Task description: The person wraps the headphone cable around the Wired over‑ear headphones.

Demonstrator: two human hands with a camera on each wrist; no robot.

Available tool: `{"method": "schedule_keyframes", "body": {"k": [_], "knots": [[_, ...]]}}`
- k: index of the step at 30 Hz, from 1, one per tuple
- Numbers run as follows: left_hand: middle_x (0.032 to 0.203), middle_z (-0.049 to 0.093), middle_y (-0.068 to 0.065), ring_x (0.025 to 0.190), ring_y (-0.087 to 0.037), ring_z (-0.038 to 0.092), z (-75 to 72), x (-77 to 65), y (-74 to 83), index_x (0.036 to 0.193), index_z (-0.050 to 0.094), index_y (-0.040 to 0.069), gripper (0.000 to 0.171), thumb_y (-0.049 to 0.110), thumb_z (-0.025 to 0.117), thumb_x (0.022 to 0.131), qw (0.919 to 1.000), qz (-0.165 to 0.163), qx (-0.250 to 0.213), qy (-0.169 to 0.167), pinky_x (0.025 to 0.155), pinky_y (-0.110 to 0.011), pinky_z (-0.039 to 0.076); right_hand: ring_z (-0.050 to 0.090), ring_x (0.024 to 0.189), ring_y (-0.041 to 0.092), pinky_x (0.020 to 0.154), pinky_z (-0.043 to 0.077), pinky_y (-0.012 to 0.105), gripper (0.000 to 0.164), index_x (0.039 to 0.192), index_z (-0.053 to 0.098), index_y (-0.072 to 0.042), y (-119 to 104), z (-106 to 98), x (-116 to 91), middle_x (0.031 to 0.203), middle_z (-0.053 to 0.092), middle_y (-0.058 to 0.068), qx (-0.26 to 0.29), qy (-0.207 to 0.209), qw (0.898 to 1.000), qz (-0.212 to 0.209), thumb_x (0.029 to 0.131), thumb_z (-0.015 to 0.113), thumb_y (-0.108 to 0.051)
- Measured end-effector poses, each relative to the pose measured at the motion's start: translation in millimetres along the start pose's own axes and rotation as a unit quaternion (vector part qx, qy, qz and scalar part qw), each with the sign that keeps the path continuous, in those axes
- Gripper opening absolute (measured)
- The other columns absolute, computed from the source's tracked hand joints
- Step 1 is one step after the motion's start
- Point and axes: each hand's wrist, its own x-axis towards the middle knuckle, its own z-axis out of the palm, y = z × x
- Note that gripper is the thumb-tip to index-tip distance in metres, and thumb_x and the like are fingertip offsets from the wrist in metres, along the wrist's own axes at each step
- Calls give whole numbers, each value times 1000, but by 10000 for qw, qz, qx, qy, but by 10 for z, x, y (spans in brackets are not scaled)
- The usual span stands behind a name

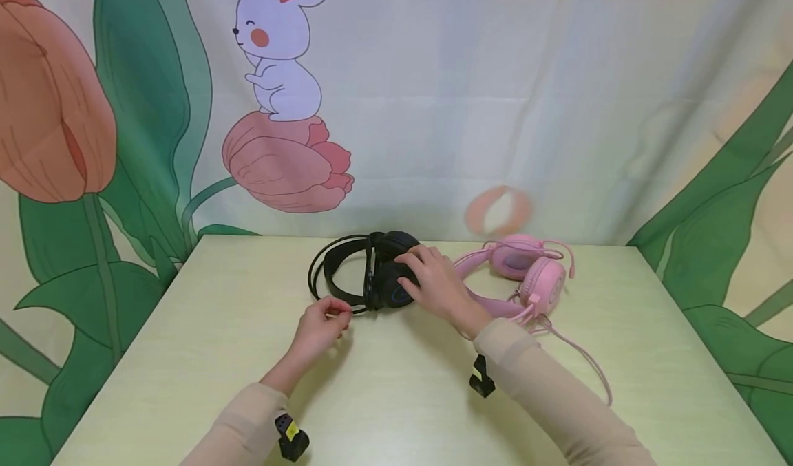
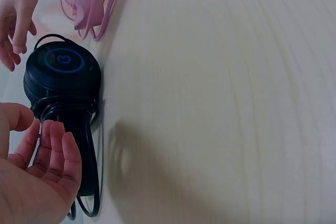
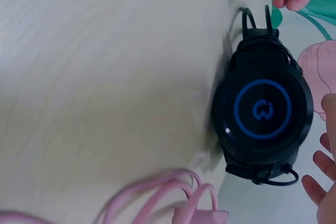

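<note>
Black over-ear headphones [image 1: 392,288] lie on their side near the table's back edge, the cable [image 1: 314,273] wound round them and looping out past the headband. One ear cup [image 3: 262,124] bears a blue ring and logo. My left hand [image 1: 322,325] is at the near side of the headband, close to the cable loop; in the left wrist view its thumb stands apart from loosely bent fingers, with nothing between them. Over the ear cups reaches my right hand [image 1: 436,283], fingers spread and thumb apart. In the right wrist view its fingers [image 3: 324,166] appear beside the cup.
Pink headphones [image 1: 545,283] lie just right of the black pair, their cable [image 1: 588,359] trailing toward the front right. A printed cloth [image 1: 421,108] with a rabbit and tulips hangs behind the pale table [image 1: 204,342].
</note>
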Motion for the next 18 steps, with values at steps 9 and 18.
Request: {"method": "schedule_keyframes", "body": {"k": [9, 18], "knots": [[88, 62, -13, 70, -13, 58, 57, -8, 96, 95, 61, 1, 12, 6, 58, 85, 9998, 40, -212, 15, 61, -24, 49, 53, 80, 21, 68, 43, 32, 19, 100, 62, -14, 131, -95, -73, 89, 56, 3, 48, 500, 9987, 116, 83, 65, -21], [88, 64, -14, 68, -13, 60, 148, -39, 196, 93, 62, 1, 11, 6, 60, 83, 9983, 324, -491, -12, 60, -24, 51, 53, 77, 19, 65, 43, 31, 18, 98, 62, -15, 252, -142, -209, 86, 57, 2, 94, 597, 9954, 745, 82, 66, -20]]}}
